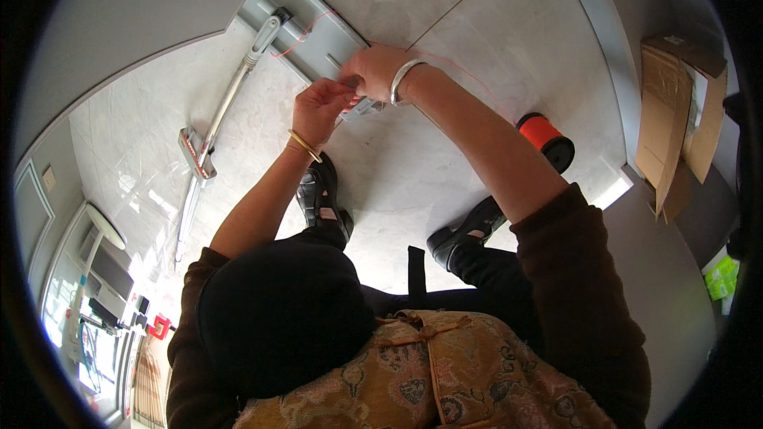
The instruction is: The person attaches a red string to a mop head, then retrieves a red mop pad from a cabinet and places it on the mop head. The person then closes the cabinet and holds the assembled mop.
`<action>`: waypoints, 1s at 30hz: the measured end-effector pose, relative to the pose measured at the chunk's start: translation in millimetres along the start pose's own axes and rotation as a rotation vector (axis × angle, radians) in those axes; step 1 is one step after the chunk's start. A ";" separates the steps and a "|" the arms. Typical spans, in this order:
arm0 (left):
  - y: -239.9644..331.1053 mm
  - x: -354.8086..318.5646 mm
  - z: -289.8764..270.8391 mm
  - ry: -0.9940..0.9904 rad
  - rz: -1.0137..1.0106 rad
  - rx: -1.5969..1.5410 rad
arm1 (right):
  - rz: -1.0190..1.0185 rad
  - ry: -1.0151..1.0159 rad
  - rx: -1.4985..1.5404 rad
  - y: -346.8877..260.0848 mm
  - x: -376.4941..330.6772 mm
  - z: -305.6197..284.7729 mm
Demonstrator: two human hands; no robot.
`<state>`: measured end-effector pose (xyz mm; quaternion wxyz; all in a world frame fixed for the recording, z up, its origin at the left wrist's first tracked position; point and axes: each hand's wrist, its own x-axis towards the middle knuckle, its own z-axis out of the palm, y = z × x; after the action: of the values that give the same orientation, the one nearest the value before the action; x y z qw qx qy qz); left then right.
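Note:
A grey flat mop head (280, 1) lies on the floor in front of me, a silver pole (232, 91) joined to it by a hinge. Thin orange string (304, 34) loops across the head and runs behind my right hand toward an orange spool with black ends (544, 141). At the head's near end, my right hand (375, 71) is closed in a pinch, the string leading to it. My left hand (319, 107) is pinched too, its fingertips meeting the right ones. What lies between the left fingertips is too small to make out.
My black shoes (324, 195) stand on the pale tiled floor (389, 159), on either side of the work. An opened cardboard box (664, 123) is at the right by a grey panel. A grey surface (151, 24) edges the far left. A bright green packet (722, 278) sits far right.

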<state>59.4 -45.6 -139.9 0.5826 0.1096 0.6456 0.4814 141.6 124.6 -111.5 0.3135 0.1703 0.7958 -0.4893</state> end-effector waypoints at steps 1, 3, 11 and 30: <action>0.1 -0.3 -0.3 -0.004 -0.010 0.007 | -0.030 -0.001 0.010 -1.3 -2.0 -0.8; -0.5 -1.4 0.0 -0.016 -0.015 0.002 | -0.038 -0.058 -0.015 -4.6 -3.5 -4.3; -3.6 -2.9 1.7 -0.019 0.029 0.021 | 0.039 -0.194 -0.265 -11.0 11.2 -6.9; 7.2 -6.2 4.7 0.164 0.019 0.213 | 0.119 0.020 -0.037 -1.0 10.0 2.1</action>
<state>62.3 -44.0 -129.7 0.5081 0.1373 0.7375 0.4231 134.3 121.9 -118.1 0.3372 0.2165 0.7964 -0.4531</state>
